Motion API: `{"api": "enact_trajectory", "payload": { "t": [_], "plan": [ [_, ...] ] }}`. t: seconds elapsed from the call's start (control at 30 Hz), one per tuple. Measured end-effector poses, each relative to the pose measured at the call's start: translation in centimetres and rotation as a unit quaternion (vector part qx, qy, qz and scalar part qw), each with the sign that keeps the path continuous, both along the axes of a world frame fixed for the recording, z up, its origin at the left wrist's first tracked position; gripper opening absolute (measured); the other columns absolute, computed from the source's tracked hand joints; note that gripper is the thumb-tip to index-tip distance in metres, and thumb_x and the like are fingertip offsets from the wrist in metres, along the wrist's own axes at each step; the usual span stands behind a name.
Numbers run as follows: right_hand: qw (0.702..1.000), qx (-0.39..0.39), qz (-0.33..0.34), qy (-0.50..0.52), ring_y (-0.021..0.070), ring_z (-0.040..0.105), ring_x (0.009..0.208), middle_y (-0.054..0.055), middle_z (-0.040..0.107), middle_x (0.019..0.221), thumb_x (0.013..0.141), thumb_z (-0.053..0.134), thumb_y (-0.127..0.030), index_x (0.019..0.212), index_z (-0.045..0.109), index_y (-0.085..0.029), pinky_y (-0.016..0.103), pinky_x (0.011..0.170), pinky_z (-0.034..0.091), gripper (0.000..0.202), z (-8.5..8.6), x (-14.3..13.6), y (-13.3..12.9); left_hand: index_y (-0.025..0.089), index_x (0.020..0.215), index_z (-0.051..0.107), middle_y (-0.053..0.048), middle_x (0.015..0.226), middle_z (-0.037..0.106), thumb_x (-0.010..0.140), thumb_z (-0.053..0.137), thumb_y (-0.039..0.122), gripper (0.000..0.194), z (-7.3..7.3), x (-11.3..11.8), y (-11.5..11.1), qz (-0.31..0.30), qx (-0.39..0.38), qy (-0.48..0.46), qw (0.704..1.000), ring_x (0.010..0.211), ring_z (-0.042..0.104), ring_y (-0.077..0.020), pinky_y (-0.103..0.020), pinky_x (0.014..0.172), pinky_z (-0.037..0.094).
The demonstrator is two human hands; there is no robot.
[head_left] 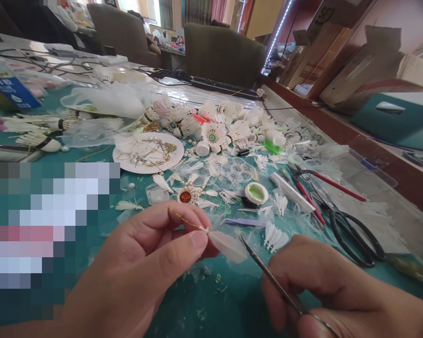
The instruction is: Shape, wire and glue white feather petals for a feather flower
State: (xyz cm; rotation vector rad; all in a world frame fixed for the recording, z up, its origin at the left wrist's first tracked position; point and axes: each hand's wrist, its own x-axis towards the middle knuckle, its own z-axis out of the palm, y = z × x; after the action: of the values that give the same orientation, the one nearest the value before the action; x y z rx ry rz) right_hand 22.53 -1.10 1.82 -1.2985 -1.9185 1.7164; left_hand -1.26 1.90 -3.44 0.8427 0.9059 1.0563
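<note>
My left hand [162, 258] pinches the base of a white feather [229, 246] between thumb and fingers. A thin gold wire [181, 217] runs back from that base over my fingers. My right hand [324, 277] grips a pair of small scissors [271, 277], handles partly hidden in the hand. The scissor tips reach the outer end of the feather; I cannot tell whether they touch it. Just beyond my hands lie a purple strip [245, 222], a cluster of trimmed feathers [275, 237] and a small round white pot with green contents [256, 193].
A heap of shuttlecocks [215, 131] spreads across the back of the green mat [183, 314]. A white plate [121, 162] holds wire and pearl pieces. Red-handled pliers [308, 202] and black-handled scissors [356, 234] lie at right. A blue-labelled bottle [16, 89] stands at left.
</note>
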Motion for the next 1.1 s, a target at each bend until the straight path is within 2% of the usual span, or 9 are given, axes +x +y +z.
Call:
{"api": "enact_trajectory", "payload": {
  "t": [0.13,0.23,0.3,0.4,0.57,0.77,0.9,1.1],
  "plan": [
    [1.0,0.021,0.001,-0.008,0.0121,0.057,0.063,0.001,0.061,0.065,0.091,0.056,-0.077,0.08,0.071,-0.017,0.019,0.058,0.044,0.063,-0.1,0.1,-0.1,0.023,0.085,0.071,-0.003,0.082,0.073,0.075,0.082,0.044,0.026,1.7,0.6,0.8,-0.008,-0.054,0.034,0.998,0.08,0.075,-0.0243,-0.03,0.068,0.062],
    [1.0,0.007,0.001,-0.016,0.0129,0.057,0.061,0.001,0.062,0.064,0.085,0.055,-0.085,0.079,0.072,-0.017,0.02,0.057,0.044,0.07,0.0,0.0,0.0,0.024,0.09,0.072,-0.003,0.082,0.073,0.077,0.08,0.046,0.027,2.9,0.9,1.3,0.001,-0.066,0.035,0.997,0.086,0.076,-0.0271,-0.033,0.071,0.063],
    [1.0,-0.005,0.002,-0.019,0.0133,0.057,0.061,0.001,0.063,0.065,0.081,0.054,-0.088,0.079,0.072,-0.017,0.021,0.056,0.044,0.073,0.0,-0.2,0.0,0.024,0.091,0.073,-0.003,0.08,0.073,0.077,0.081,0.046,0.026,3.1,0.8,1.2,0.004,-0.073,0.034,0.997,0.085,0.076,-0.0271,-0.033,0.069,0.063],
    [1.0,-0.016,0.007,-0.022,0.0138,0.057,0.061,0.002,0.063,0.065,0.081,0.05,-0.091,0.08,0.072,-0.017,0.022,0.056,0.043,0.077,0.1,-0.3,0.2,0.024,0.086,0.074,-0.002,0.077,0.072,0.077,0.082,0.043,0.022,2.6,0.4,0.4,0.002,-0.091,0.027,0.996,0.077,0.074,-0.0245,-0.03,0.063,0.062],
    [0.999,-0.022,0.014,-0.03,0.014,0.056,0.061,0.002,0.062,0.065,0.08,0.048,-0.092,0.082,0.073,-0.017,0.022,0.056,0.043,0.079,0.1,-0.4,0.2,0.026,0.071,0.074,0.003,0.079,0.073,0.075,0.089,0.029,0.015,1.4,-0.4,-0.7,-0.058,-0.142,-0.019,0.988,0.062,0.067,-0.012,-0.018,0.056,0.057],
    [0.998,-0.032,0.025,-0.038,0.0137,0.055,0.062,0.002,0.061,0.067,0.082,0.048,-0.091,0.083,0.071,-0.017,0.021,0.056,0.043,0.078,0.4,-0.3,0.4,0.027,0.071,0.076,0.005,0.084,0.075,0.076,0.089,0.028,0.014,1.2,-0.5,-0.7,-0.061,-0.165,-0.038,0.984,0.062,0.069,-0.0108,-0.018,0.059,0.059],
    [0.995,-0.071,0.075,-0.009,0.0148,0.056,0.063,0.003,0.063,0.07,0.079,0.056,-0.089,0.089,0.072,-0.017,0.019,0.052,0.045,0.074,-0.1,0.2,1.1,0.027,0.069,0.075,0.007,0.085,0.074,0.074,0.091,0.03,0.017,1.2,-0.6,-0.8,-0.047,-0.136,0.007,0.99,0.067,0.07,-0.0106,-0.015,0.06,0.058],
    [0.995,-0.068,0.078,-0.008,0.0162,0.06,0.065,0.004,0.066,0.072,0.081,0.059,-0.085,0.09,0.073,-0.018,0.02,0.055,0.047,0.069,-0.4,0.6,1.2,0.028,0.069,0.076,0.007,0.084,0.072,0.077,0.089,0.033,0.016,0.9,-0.6,-0.8,-0.045,-0.095,0.039,0.994,0.069,0.069,-0.0104,-0.014,0.061,0.057]
  ]
}}
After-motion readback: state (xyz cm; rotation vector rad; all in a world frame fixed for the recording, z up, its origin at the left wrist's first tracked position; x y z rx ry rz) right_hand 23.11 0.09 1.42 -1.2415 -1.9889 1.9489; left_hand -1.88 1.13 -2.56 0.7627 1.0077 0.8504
